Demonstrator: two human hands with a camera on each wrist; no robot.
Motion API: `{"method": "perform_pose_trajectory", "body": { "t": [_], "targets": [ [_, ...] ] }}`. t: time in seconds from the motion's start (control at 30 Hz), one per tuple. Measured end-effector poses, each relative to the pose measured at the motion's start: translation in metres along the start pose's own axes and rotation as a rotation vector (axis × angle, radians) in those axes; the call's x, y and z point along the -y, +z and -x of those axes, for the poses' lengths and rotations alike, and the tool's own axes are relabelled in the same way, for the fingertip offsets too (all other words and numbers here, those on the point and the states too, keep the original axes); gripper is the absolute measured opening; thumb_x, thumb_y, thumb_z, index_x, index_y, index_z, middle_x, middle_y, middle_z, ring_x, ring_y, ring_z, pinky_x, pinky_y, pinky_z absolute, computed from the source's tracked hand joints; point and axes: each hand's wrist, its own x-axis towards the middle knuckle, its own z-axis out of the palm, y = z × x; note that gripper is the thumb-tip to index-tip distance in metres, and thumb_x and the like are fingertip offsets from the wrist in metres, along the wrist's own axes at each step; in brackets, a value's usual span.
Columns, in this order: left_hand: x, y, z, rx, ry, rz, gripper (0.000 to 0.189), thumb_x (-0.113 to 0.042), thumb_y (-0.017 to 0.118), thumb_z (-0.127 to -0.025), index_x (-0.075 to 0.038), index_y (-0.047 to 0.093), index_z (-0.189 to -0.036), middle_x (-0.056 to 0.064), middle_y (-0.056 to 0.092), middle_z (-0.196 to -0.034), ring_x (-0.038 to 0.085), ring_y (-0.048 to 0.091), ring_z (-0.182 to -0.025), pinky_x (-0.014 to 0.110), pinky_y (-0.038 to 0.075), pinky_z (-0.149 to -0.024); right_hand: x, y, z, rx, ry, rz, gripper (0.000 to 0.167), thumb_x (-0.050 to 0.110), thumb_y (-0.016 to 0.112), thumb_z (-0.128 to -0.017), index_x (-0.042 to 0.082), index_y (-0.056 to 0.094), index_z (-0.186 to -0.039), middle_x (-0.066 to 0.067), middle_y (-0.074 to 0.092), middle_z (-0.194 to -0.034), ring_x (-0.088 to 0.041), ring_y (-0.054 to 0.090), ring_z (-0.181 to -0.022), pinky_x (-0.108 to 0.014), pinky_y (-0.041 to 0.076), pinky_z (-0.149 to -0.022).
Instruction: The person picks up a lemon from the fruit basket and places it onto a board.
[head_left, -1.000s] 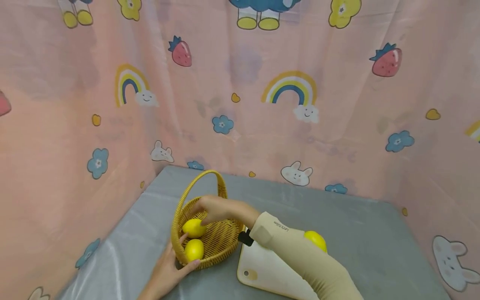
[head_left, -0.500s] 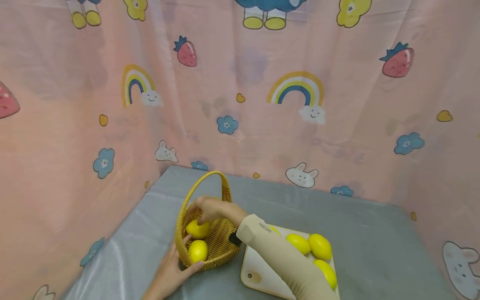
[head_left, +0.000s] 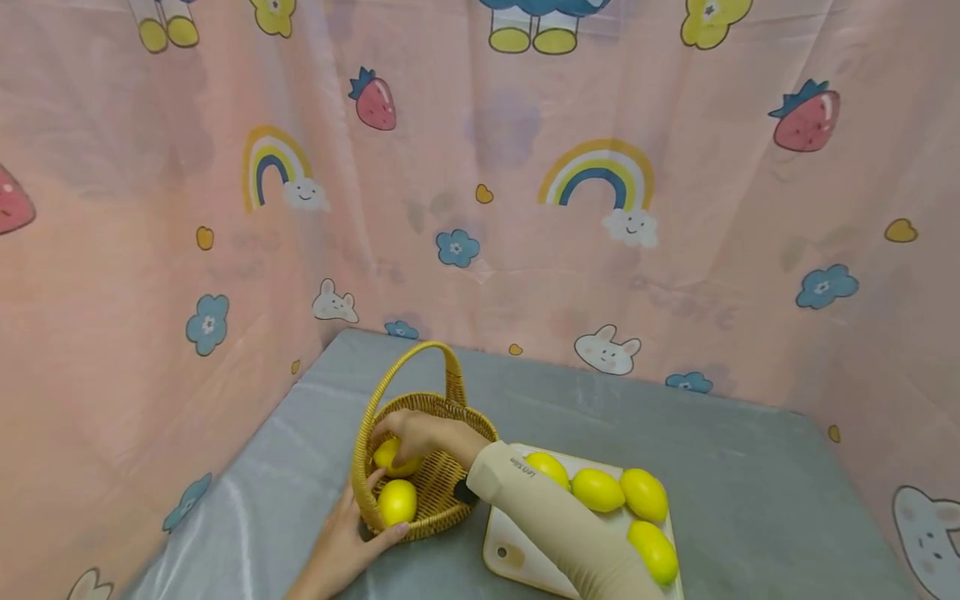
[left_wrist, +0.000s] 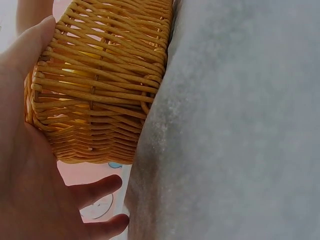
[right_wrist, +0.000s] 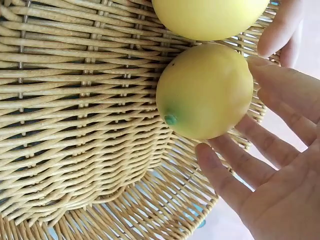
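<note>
Inside a yellow wicker basket (head_left: 431, 522) with a tall arched handle lie two lemons. My right hand (head_left: 420, 434) reaches in from the right and grips the farther lemon (right_wrist: 202, 92), thumb on one side and fingers on the other. The nearer lemon (head_left: 397, 502) rests by the basket's left wall. From outside, my left hand (head_left: 341, 537) holds the basket's near-left edge, its thumb over the rim. In the left wrist view two of its fingers (left_wrist: 100, 191) stretch out beyond the wicker.
A white cutting board (head_left: 517, 533) lies to the right of the basket, partly under my right sleeve (head_left: 558, 521). Several lemons (head_left: 597, 490) sit on it. A grey cloth (head_left: 735, 500) covers the table, with a pink patterned curtain (head_left: 480, 292) around it.
My right hand has sunk lower into the basket, around the farther lemon. My right forearm has shifted, showing more of the board and its lemons. My left hand stays on the basket.
</note>
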Motion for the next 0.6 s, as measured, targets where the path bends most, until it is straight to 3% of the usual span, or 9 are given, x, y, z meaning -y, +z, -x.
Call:
{"method": "perform_pose_trajectory", "body": {
  "t": [0.27, 0.6],
  "targets": [
    [-0.0001, -0.0012, -0.0008, -0.011, 0.008, 0.004, 0.089, -0.061, 0.07, -0.085, -0.021, 0.036, -0.156, 0.017, 0.016, -0.163, 0.047, 0.032, -0.14, 0.071, 0.033, -0.101, 0.0035, -0.002, -0.0011, 0.036, 0.034, 0.065, 0.047, 0.011, 0.078, -0.086, 0.019, 0.067, -0.131, 0.003, 0.061, -0.129, -0.007, 0.051, -0.099, -0.019, 0.044, -0.081],
    [0.0016, 0.0005, 0.0013, -0.015, 0.012, 0.033, 0.089, -0.06, 0.073, -0.083, -0.02, 0.038, -0.154, 0.017, 0.019, -0.163, 0.047, 0.035, -0.138, 0.071, 0.034, -0.1, 0.007, 0.0057, -0.0002, 0.047, 0.09, 0.113, 0.051, 0.005, 0.074, -0.088, 0.025, 0.065, -0.134, 0.005, 0.058, -0.135, -0.01, 0.053, -0.105, -0.023, 0.044, -0.08]
  ]
}}
